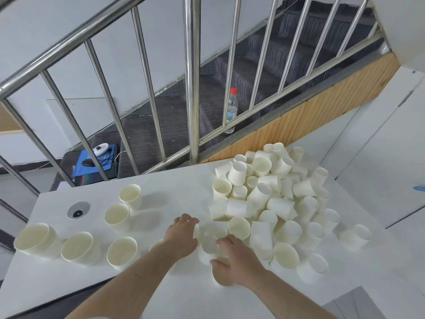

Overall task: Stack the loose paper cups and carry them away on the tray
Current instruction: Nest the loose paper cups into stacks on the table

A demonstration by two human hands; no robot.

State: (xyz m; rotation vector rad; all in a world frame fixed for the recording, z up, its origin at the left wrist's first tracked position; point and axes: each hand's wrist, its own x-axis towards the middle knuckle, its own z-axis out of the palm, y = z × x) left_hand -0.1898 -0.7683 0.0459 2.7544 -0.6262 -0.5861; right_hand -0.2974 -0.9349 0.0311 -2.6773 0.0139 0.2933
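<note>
white table [179, 196] fills the lower half of the frame, seen from above. a large heap of loose cups [276, 199] lies tumbled at centre right, most on their sides or mouth down, some upright. six upright cups or short stacks stand apart at lower left; the leftmost stack [36, 240] shows several nested rims. at lower centre both hands reach into the near edge of the heap. the left hand [184, 236] lies with fingers curled over a cup [196, 229] at its fingertips; whether it truly grips it cannot be told. the right hand [236, 261] wraps fingers and thumb round a tilted cup stack [208, 248], its open mouth facing up and left, and another cup [218, 276] lies under the palm. a round grey grommet [78, 210] sits in the table at left. behind the table, in the upper half, runs a steel railing [193, 79] with dark stairs [264, 56] beyond; a clear bottle [231, 109] with a red cap stands on a step at upper centre. at middle left, below the railing, a blue pad [92, 165] carries a dark mouse [87, 162]. the tray is not visible in this view
</note>
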